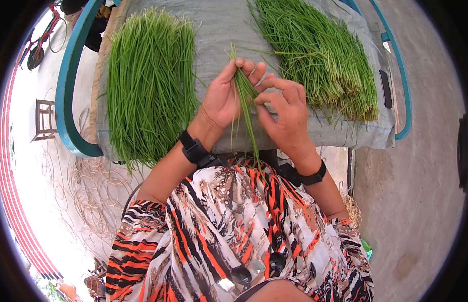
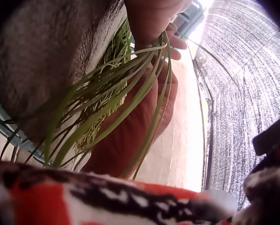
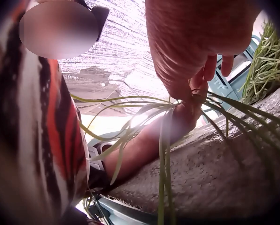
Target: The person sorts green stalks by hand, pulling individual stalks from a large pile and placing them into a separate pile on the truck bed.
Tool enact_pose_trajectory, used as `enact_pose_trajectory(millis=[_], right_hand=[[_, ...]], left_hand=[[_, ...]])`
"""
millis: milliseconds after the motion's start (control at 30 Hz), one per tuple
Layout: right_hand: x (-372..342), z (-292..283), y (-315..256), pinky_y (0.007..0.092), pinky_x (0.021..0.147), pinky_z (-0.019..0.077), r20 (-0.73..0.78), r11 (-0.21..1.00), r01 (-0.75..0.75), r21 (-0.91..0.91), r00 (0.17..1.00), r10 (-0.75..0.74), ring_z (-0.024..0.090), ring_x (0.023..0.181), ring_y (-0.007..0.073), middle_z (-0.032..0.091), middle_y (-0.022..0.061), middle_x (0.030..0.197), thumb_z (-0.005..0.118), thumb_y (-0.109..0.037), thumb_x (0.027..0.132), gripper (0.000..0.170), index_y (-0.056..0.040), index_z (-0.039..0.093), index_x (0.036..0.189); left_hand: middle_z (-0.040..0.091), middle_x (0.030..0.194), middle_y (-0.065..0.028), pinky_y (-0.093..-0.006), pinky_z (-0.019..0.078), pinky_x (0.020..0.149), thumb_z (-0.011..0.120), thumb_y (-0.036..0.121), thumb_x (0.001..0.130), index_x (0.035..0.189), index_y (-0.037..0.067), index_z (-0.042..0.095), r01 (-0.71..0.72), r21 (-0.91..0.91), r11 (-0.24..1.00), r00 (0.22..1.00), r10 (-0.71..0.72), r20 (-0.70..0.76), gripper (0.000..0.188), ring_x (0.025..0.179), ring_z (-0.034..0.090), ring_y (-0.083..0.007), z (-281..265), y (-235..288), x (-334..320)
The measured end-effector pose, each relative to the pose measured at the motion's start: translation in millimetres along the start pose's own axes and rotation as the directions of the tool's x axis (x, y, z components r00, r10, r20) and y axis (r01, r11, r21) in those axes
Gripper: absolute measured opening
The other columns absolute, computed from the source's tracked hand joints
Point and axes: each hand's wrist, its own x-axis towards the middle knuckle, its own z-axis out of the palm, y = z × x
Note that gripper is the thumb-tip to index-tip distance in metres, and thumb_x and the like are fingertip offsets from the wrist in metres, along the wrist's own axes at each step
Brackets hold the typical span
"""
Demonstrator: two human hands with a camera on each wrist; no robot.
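In the head view my left hand (image 1: 220,103) holds a small bunch of green chives (image 1: 249,123), its thumb and fingertips pinching the stalks close to their pale ends. The long leaves hang down toward the patterned shirt (image 1: 234,216). At the bunch's right side is my right hand (image 1: 288,113), thumb and index finger pinching at the stalks, the other fingers bent. From the left wrist, the loose chives (image 2: 100,110) fan out in front of the right hand. In the right wrist view the chives (image 3: 164,154) spread out below the fingertips.
A thick pile of chives (image 1: 151,85) lies on the left of the grey-covered table (image 1: 219,32), another pile (image 1: 322,63) on the right. Blue-green metal rails (image 1: 67,100) flank the table. A dark flat object (image 1: 385,89) lies by the right edge. Loose twine (image 1: 95,196) covers the floor.
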Motion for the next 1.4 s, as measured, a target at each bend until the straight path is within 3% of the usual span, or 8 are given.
enact_pose_trajectory(millis=[367,600,767,900,1000,1100,1200,1400], right_hand=[[-0.5,3.5,-3.5,0.0386,0.082,0.0436,-0.041,0.999,-0.047,-0.028,0.998,0.045,0.053,0.095,0.0258,0.059,0.0032,0.101,0.072,-0.006,0.066,0.020,-0.0109,0.063,0.084],[-1.7,9.6,-0.2,0.0376,0.082,0.0437,-0.051,0.996,-0.070,-0.046,0.996,0.068,0.054,0.094,0.0248,0.061,0.0028,0.097,0.071,-0.010,0.068,0.016,-0.0108,0.063,0.082],[-2.5,3.9,2.1,0.0354,0.083,0.0430,0.006,0.950,-0.228,0.215,0.973,0.232,0.054,0.094,0.0227,0.063,0.0042,0.093,0.068,-0.008,0.072,0.012,-0.0092,0.063,0.083],[-6.3,-3.5,4.2,0.0314,0.085,0.0425,0.176,0.670,-0.502,0.547,0.851,0.495,0.055,0.093,0.0179,0.064,0.0039,0.094,0.064,-0.010,0.081,0.008,-0.0070,0.062,0.087],[-0.6,-11.7,0.4,0.0267,0.080,0.0448,0.291,0.409,-0.553,0.726,0.786,0.545,0.058,0.086,0.0141,0.064,0.0050,0.099,0.060,-0.010,0.086,0.009,-0.0036,0.060,0.093],[1.2,-14.2,5.4,0.0232,0.075,0.0479,0.289,0.291,-0.504,0.813,0.784,0.550,0.061,0.082,0.0135,0.064,0.0095,0.105,0.056,-0.010,0.090,0.011,-0.0017,0.057,0.097],[4.6,-16.4,10.5,0.0245,0.071,0.0514,0.416,-0.017,-0.476,0.880,0.751,0.513,0.065,0.083,0.0171,0.064,0.0128,0.108,0.053,-0.012,0.092,0.011,-0.0018,0.055,0.097],[6.5,-14.1,16.4,0.0312,0.077,0.0553,0.500,-0.193,-0.462,0.866,0.774,0.389,0.066,0.089,0.0224,0.065,0.0140,0.101,0.048,-0.012,0.094,0.011,-0.0022,0.054,0.097]], left_hand=[[0.063,0.097,-0.0084,-0.0484,0.0357,0.107,0.035,0.025,0.101,0.093,0.005,0.054,0.017,-0.073,0.997,1.000,-0.018,-0.007,0.029,0.111,0.056,-0.0266,-1.8,1.1,-0.9],[0.062,0.097,-0.0044,-0.0442,0.0431,0.099,0.036,0.028,0.101,0.093,0.010,0.055,0.008,0.051,0.999,0.999,-0.006,-0.032,0.027,0.112,0.056,-0.0251,-2.5,0.4,-0.6],[0.060,0.097,-0.0045,-0.0412,0.0449,0.094,0.039,0.029,0.101,0.093,0.010,0.054,-0.008,0.161,0.987,0.998,0.017,-0.055,0.025,0.105,0.058,-0.0238,0.2,-2.5,-0.8],[0.057,0.098,-0.0044,-0.0363,0.0454,0.091,0.040,0.028,0.101,0.093,0.009,0.052,0.059,0.309,0.949,0.996,-0.036,-0.079,0.024,0.096,0.056,-0.0206,-0.3,-0.8,-1.6],[0.057,0.097,-0.0037,-0.0329,0.0463,0.082,0.042,0.029,0.100,0.093,0.010,0.053,0.075,0.400,0.914,0.987,-0.010,-0.163,0.023,0.088,0.056,-0.0177,6.6,-5.7,-2.3],[0.058,0.092,-0.0037,-0.0309,0.0466,0.073,0.043,0.030,0.099,0.093,0.009,0.055,0.103,0.410,0.906,0.984,-0.032,-0.176,0.024,0.078,0.055,-0.0155,3.8,-7.5,-1.8],[0.055,0.088,-0.0020,-0.0282,0.0458,0.068,0.043,0.031,0.099,0.094,0.009,0.055,0.149,0.444,0.884,0.984,-0.087,-0.158,0.026,0.072,0.051,-0.0124,6.1,-7.5,-2.2],[0.052,0.079,-0.0001,-0.0211,0.0399,0.055,0.039,0.035,0.101,0.096,0.008,0.055,0.218,0.450,0.866,0.971,-0.147,-0.188,0.031,0.060,0.045,-0.0081,19.2,-9.3,-4.0]])
